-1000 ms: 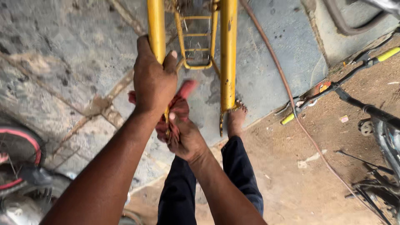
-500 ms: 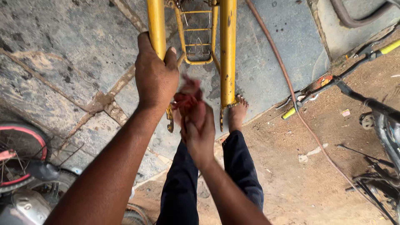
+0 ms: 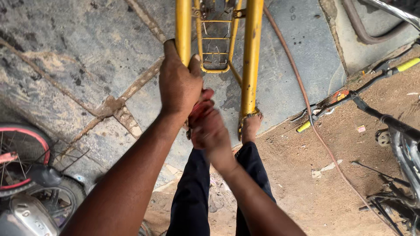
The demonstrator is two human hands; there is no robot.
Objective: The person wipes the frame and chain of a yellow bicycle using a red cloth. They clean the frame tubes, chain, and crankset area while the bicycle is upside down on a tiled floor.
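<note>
Right hand [image 3: 211, 131], blurred, closed around a red cloth [image 3: 202, 106] pressed at the lower end of the yellow bicycle frame [image 3: 252, 57]; just beyond, left hand [image 3: 178, 83] wrapped around the frame's left tube; farther off, a hose [image 3: 302, 94] crosses the stone floor [image 3: 65, 57]

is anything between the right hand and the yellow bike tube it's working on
Nothing visible. The right hand presses a red cloth against the lower end of the yellow tube, just under the left hand gripping that tube. The contact itself is hidden.
</note>
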